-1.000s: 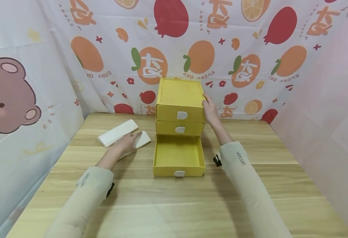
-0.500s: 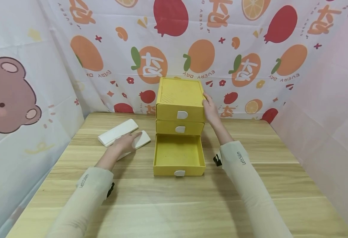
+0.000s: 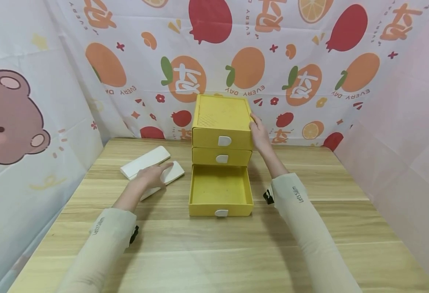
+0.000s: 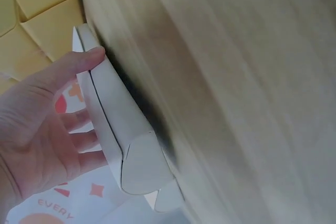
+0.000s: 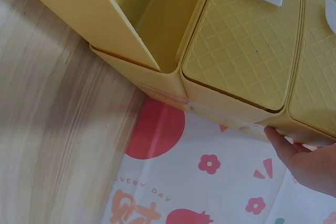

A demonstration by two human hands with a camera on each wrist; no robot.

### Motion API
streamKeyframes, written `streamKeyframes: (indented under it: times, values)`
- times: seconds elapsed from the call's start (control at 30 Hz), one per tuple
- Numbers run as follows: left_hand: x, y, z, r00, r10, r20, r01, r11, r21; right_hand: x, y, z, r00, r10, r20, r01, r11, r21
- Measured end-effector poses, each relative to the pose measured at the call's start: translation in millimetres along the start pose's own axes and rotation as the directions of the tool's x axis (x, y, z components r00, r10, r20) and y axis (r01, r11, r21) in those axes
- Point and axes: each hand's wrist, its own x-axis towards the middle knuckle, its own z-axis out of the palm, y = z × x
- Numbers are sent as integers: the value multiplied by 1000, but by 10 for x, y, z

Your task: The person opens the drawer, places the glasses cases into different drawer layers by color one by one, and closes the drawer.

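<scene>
My left hand [image 3: 150,178] grips a long white glasses case [image 3: 172,172], which lies slanted beside the yellow drawer unit. In the left wrist view, the thumb presses on one long side of that glasses case [image 4: 118,111] and the other fingers are behind it. A second white glasses case [image 3: 146,160] lies just beyond, roughly parallel. My right hand [image 3: 260,134] rests against the upper right side of the yellow drawer unit [image 3: 223,114]. In the right wrist view, the thumb of the right hand [image 5: 307,163] touches the unit's side wall.
The unit's bottom drawer [image 3: 221,210] is pulled out toward me; the two drawers above it are closed, each with a white tab. All stands on a wooden table [image 3: 207,252]. A fruit-print cloth [image 3: 214,65] hangs close behind the unit, with other cloths at both sides.
My left hand and the glasses case in it have shifted slightly left and toward me. My right hand and the drawer unit stay in place.
</scene>
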Motion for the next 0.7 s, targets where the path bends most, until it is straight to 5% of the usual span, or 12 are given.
streamKeyframes:
  times: [0.7]
  values:
    - [-232,228,-361,999,50,-12,-50,998,35,1,-18,0,999,37,5,-37,999,10]
